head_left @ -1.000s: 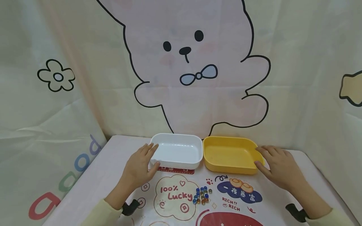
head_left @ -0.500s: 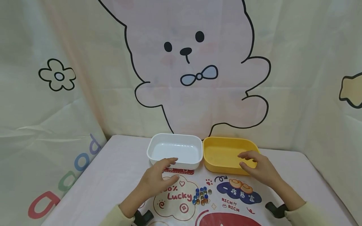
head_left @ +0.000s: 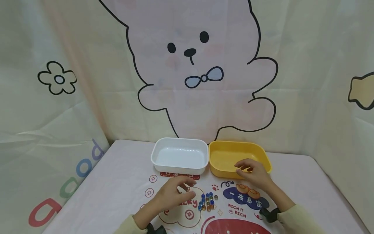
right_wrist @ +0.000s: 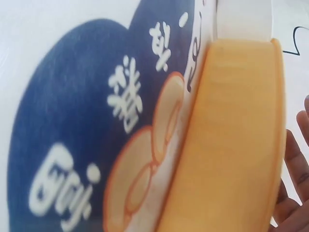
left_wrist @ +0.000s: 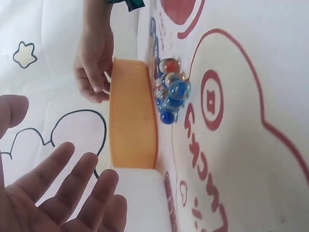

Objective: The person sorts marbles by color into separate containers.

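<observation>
A small cluster of glass marbles (head_left: 208, 202), blue, brown and clear, lies on the printed tabletop. My left hand (head_left: 176, 192) hovers just left of them, its fingers relaxed and holding nothing. In the left wrist view the marbles (left_wrist: 171, 91) sit beyond the spread fingers (left_wrist: 91, 193). Over the near right part of the yellow tray (head_left: 225, 159) is my right hand (head_left: 253, 172), fingers loosely bent and nothing in them. Whether it touches the tray's rim I cannot tell. To the left of the yellow tray stands a white tray (head_left: 179, 156). Both trays hold nothing visible.
The trays stand side by side near the back of the white table (head_left: 96, 191), which carries printed drawings and lettering. Behind it hangs a curtain (head_left: 304, 81) with a cartoon bear. Black straps (head_left: 270, 214) circle both wrists.
My left hand has moved from the white tray's left side towards the marbles. My right hand has shifted left from the yellow tray's right end to over its near side. The marbles stay put.
</observation>
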`<action>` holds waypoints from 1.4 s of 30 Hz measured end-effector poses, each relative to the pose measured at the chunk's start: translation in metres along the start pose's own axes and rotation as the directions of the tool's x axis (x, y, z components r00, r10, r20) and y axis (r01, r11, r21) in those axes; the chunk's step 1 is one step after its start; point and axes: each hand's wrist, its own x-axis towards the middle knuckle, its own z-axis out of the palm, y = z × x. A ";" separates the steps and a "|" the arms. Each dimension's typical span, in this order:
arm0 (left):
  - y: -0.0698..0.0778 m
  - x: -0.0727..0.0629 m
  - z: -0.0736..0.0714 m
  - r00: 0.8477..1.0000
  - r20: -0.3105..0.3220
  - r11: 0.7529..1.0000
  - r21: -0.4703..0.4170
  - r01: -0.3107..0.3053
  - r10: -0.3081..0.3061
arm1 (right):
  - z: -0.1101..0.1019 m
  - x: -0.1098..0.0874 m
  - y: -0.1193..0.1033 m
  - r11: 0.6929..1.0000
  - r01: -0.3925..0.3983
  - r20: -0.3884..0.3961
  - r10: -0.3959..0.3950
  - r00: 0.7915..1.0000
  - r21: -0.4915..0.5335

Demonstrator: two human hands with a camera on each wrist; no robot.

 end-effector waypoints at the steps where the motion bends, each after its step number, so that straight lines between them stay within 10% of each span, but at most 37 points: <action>1: -0.001 0.001 0.002 1.000 0.007 1.000 0.006 -0.004 0.004 | 0.001 0.001 0.000 1.000 -0.003 0.008 0.003 1.000 0.000; 25: -0.018 0.010 0.030 0.975 0.216 0.995 -0.077 0.070 -0.052 | 0.011 0.003 0.001 0.995 -0.093 0.067 0.095 0.993 -0.037; 42: -0.014 0.009 0.039 0.973 0.168 0.988 0.036 0.152 -0.156 | 0.009 0.003 0.001 0.993 -0.118 0.076 0.120 0.990 -0.027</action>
